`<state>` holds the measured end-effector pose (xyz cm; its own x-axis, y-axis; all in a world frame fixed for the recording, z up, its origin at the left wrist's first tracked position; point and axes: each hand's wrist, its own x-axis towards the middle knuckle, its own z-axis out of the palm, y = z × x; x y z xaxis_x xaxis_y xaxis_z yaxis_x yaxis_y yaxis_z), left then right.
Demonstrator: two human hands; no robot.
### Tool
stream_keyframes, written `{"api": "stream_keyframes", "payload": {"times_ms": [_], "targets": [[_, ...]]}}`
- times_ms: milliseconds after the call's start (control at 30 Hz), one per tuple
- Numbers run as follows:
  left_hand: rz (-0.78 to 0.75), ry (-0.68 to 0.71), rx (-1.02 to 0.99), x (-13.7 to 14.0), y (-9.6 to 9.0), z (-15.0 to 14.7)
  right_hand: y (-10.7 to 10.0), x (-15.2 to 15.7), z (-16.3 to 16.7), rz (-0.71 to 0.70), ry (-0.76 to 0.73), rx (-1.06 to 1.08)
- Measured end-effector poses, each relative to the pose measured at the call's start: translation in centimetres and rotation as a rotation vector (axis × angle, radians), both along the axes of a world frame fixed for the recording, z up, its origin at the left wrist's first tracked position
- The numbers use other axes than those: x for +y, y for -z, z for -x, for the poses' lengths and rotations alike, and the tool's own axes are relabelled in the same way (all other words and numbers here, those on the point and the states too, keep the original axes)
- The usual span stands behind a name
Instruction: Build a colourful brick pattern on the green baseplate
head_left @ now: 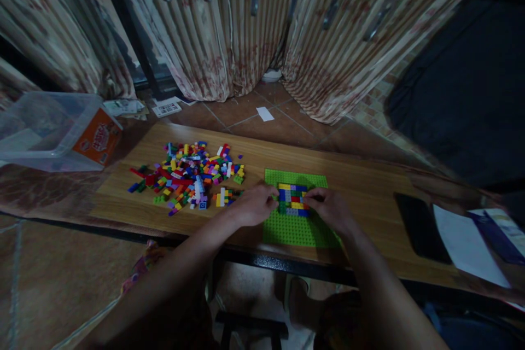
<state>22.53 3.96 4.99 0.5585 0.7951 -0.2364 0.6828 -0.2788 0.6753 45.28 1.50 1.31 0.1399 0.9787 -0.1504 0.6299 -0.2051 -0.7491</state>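
Note:
On the table lies a bright green studded baseplate (301, 234). Rows of coloured toy bricks (292, 205) in blue, yellow, red, grey and green form a rough rectangle on its upper middle. My left hand (257, 205) is at the left side of these bricks, with thumb and fingers drawn together; what they hold, if anything, is too small to make out. From the right, my right hand (328, 206) reaches over the brick rectangle's edge, fingertips pinched close to a red and a yellow brick. Its fingers cover whatever is between them.
A large pile of loose bricks (191, 172) spreads over the left of the wooden table (365, 197). Beyond its left end stands a clear plastic bin (53, 142). At the right end lie a black flat device (422, 227) and a white paper (467, 243). Striped curtains (229, 38) hang behind.

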Motion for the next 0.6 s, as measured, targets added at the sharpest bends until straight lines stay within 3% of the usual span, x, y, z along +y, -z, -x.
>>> {"api": "stream_keyframes", "payload": {"times_ms": [600], "targets": [[-0.036, 0.037, 0.002, -0.74, 1.03, -0.74, 0.34, 0.34, -0.06, 0.005, 0.018, -0.046]]}}
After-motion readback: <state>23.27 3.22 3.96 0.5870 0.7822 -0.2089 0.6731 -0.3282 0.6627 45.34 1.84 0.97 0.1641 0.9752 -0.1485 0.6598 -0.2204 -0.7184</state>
